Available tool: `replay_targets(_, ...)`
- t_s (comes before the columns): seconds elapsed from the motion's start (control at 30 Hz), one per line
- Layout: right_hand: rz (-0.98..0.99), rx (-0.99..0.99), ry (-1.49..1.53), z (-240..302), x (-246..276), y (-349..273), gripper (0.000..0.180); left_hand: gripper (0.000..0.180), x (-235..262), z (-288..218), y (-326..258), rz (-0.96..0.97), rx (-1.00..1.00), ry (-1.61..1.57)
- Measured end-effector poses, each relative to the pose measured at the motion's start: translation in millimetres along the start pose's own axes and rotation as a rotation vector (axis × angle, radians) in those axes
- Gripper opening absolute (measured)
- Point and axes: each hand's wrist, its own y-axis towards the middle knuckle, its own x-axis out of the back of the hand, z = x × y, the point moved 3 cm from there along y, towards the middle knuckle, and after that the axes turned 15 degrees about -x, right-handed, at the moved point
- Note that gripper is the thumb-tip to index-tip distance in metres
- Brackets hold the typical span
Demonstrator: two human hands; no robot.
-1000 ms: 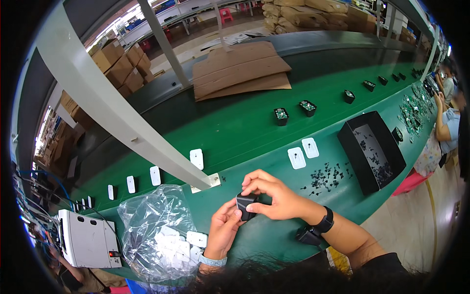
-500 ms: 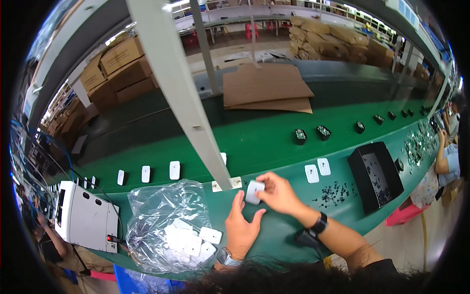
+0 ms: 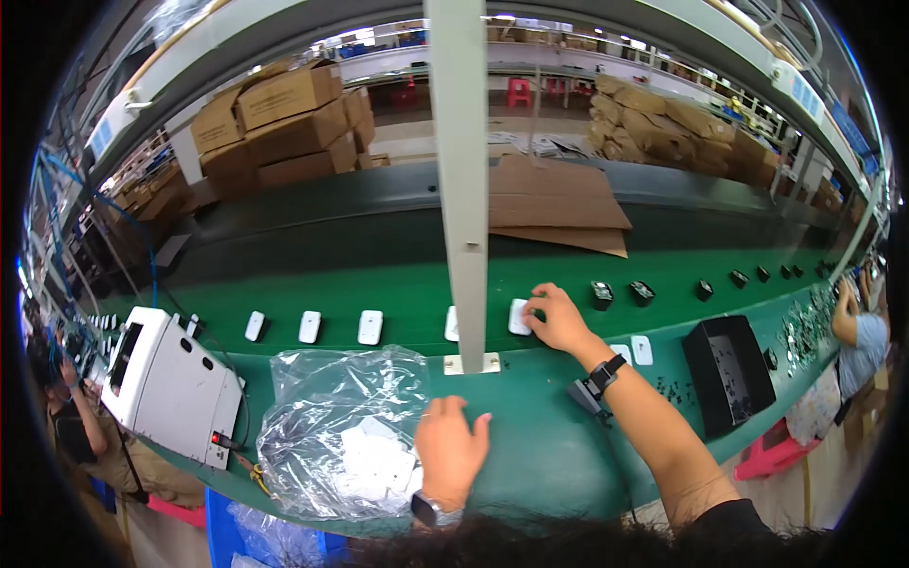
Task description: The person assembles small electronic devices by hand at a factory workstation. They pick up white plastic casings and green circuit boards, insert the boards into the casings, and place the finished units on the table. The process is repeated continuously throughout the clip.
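At the belt's near side my right hand (image 3: 561, 320) has its fingers on the right edge of a small white rounded case (image 3: 519, 317), which rests on or just over the green belt (image 3: 407, 284). My left hand (image 3: 449, 447) is held above the green worktop with thumb and fingers apart, holding nothing. Beside it, a clear plastic bag (image 3: 312, 398) lies with several flat white covers (image 3: 374, 459) in it. Two more white covers, one of them this cover (image 3: 642, 350), lie past my right forearm, which partly hides the other.
A grey post (image 3: 459, 189) rises in front of the belt. More white cases (image 3: 370, 327) line the belt leftward, black cases with circuit boards (image 3: 602, 295) rightward. A black box (image 3: 727, 374), loose small black parts (image 3: 674, 393), a dark cabled device (image 3: 589, 398) and a white machine (image 3: 175, 383) surround the worktop.
My right hand has carried the white case from above the worktop out to the belt. My left hand has drawn apart from it, and the view has swung left.
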Motion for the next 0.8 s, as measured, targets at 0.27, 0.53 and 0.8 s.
replay_targets(0.27, 0.440, -0.088, 0.309, 27.7, 101.7, -56.8, 0.013, 0.068, 5.5, 30.9, -24.1, 0.511, 0.155, 0.298)
replay_targets(0.53, 0.661, -0.224, 0.143, -36.3, 125.8, -119.4, 0.014, 0.053, -5.9, 2.1, 3.3, 0.400, -0.123, -0.015)
replay_targets(0.8, 0.600, -0.275, 0.148, -56.9, 139.9, -131.6, 0.015, 0.027, -57.8, -24.3, 8.0, 0.298, 0.396, -1.645)
